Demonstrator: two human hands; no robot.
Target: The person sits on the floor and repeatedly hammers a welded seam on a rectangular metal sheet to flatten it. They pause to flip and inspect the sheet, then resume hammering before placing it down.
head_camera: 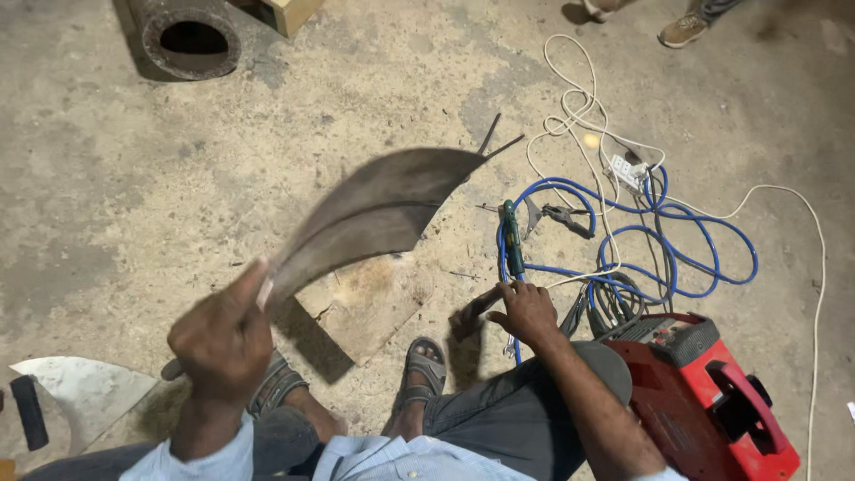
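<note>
While the left hand [223, 338] pinches one narrow end of a curved metal sheet [374, 214], the sheet fans out from the grip toward 2 o'clock, lifted off the ground and motion-blurred. Grip is closed tight on the sheet's lower tip, thumb on top, fingers curled under; knuckles face the camera. Left forearm comes up from 6 o'clock, wrist roughly straight, light blue sleeve at the cuff.

Right hand [525, 312] sits low at about 3 o'clock of the left hand, well apart from the sheet. Fingers are spread and bent, tips down on the concrete floor [134, 178] near a green-handled tool [512, 236]; whether it actually grasps anything I cannot tell, nothing visibly held. Right forearm angles in from 5 o'clock across the knee.

Under the sheet, at 6 o'clock of it, lies a flat square board [365, 307] on the floor. Sandalled feet [426, 365] sit just below the board. A blue hose [677, 240] coils at 3 o'clock of the right hand, tangled with a white cable [579, 98] and a white power strip [626, 169]. A red welding machine [712, 392] stands at 4 o'clock, just beside the right elbow. Another cut metal piece [85, 387] lies at 9 o'clock of the left hand, a dark pipe end [189, 37] at 12 o'clock far off. Someone else's shoe [684, 28] shows at the top edge.
</note>
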